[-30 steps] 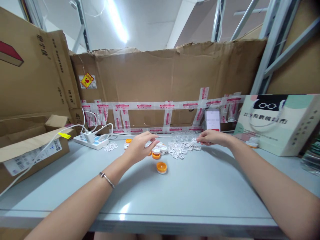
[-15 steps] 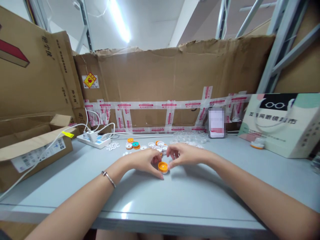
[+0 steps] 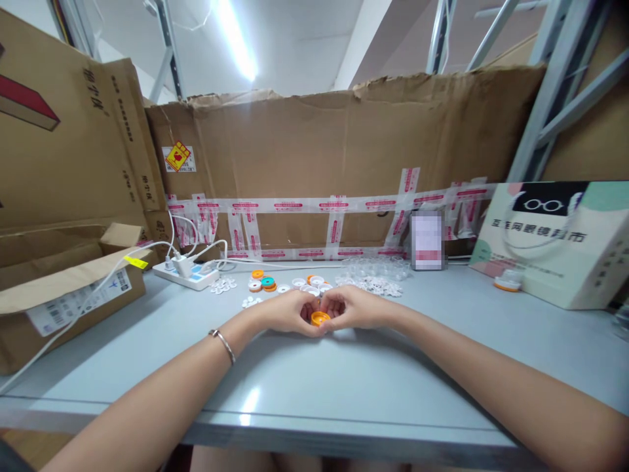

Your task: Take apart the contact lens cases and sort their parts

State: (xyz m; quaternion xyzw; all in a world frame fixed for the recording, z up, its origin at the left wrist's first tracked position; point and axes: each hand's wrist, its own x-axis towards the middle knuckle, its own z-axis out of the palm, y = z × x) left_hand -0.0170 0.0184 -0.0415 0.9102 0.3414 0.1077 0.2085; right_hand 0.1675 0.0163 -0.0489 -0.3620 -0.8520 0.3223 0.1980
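An orange round plastic cap [image 3: 320, 318] sits on the grey table at the centre, its hollow side facing up. My left hand [image 3: 297, 313] curls around its left side, thumb at the front. From the right, my right hand [image 3: 348, 308] closes around it too, and the two thumbs meet before it. The lower part of the cap is hidden behind the thumbs. Just beyond my hands lie several white round caps [image 3: 314, 282]. Farther left are a teal-topped cap [image 3: 267, 282] and an orange cap [image 3: 257, 274].
Small white parts [image 3: 376, 286] and clear plastic pieces [image 3: 378, 265] are heaped behind my right hand. A phone [image 3: 426, 241] leans against the cardboard. At left are a power strip [image 3: 187, 275] and an open carton [image 3: 73, 295]; a paper bag [image 3: 545, 262] stands right.
Both hands have come together around the orange cap, the thumbs now meeting at its front. Half a second ago the hands were farther apart and more of the cap showed.
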